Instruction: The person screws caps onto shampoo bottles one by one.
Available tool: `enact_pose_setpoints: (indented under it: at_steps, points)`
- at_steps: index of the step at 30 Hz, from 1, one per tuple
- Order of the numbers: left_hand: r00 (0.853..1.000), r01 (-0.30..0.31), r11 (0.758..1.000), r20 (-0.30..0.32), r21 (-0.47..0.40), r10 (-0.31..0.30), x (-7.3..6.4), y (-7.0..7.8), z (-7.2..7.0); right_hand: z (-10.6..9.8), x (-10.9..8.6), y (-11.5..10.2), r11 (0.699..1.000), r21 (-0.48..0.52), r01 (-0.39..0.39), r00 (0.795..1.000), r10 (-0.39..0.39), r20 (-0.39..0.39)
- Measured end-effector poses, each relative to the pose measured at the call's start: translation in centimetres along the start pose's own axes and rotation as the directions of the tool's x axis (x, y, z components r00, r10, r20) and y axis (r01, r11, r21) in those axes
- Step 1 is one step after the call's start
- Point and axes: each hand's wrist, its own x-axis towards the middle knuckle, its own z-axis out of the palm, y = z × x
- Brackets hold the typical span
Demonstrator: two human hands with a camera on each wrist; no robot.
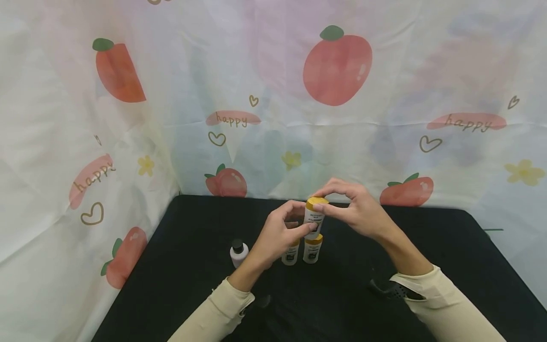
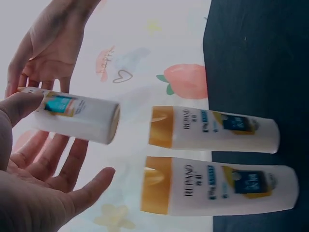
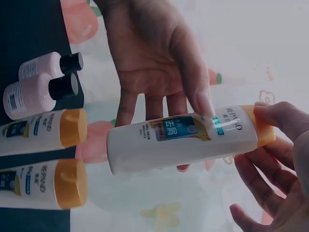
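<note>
A white shampoo bottle with a yellow cap (image 1: 314, 216) is held up between both hands, cap upward. My left hand (image 1: 278, 232) grips its body, thumb across the label and fingers behind, as the right wrist view shows. My right hand (image 1: 359, 209) pinches the cap between thumb and fingers. Below stand two matching shampoo bottles; the nearer one in the left wrist view (image 2: 219, 186) and the other one (image 2: 215, 129) face the same way. In the head view the left hand partly hides one of them.
Two pale pink bottles with black caps, one in front (image 3: 29, 96) and one behind (image 3: 41, 67), stand left of the shampoo bottles on the black table (image 1: 205, 223). A printed curtain (image 1: 273, 156) hangs behind and at the left of the table.
</note>
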Motion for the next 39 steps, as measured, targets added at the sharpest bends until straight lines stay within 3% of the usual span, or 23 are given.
enact_pose_setpoints:
  at_steps: [9,14,24,31,39]
  points:
    - [0.999,-0.011,0.993,0.051,0.114,0.005,1.8,1.1,0.0,-1.2,-0.6,0.7,0.998,-0.056,-0.023,0.999,0.026,0.04]
    - [0.996,-0.031,0.991,0.086,0.131,0.019,2.7,1.0,0.4,-1.5,-1.3,1.3,0.996,-0.082,-0.042,0.998,0.045,0.041]
    - [0.989,-0.117,0.974,0.109,0.191,0.098,4.2,0.2,1.5,-2.3,-2.5,2.6,0.983,-0.062,-0.175,0.984,0.177,0.034]
    - [0.988,-0.112,0.974,0.124,0.195,0.088,4.6,-0.6,2.3,-2.3,-3.2,3.5,0.965,-0.033,-0.262,0.965,0.263,0.023]
    - [0.989,-0.076,0.98,0.141,0.183,0.05,4.9,-1.1,3.0,-2.4,-3.8,4.7,0.962,0.025,-0.273,0.962,0.272,0.038]
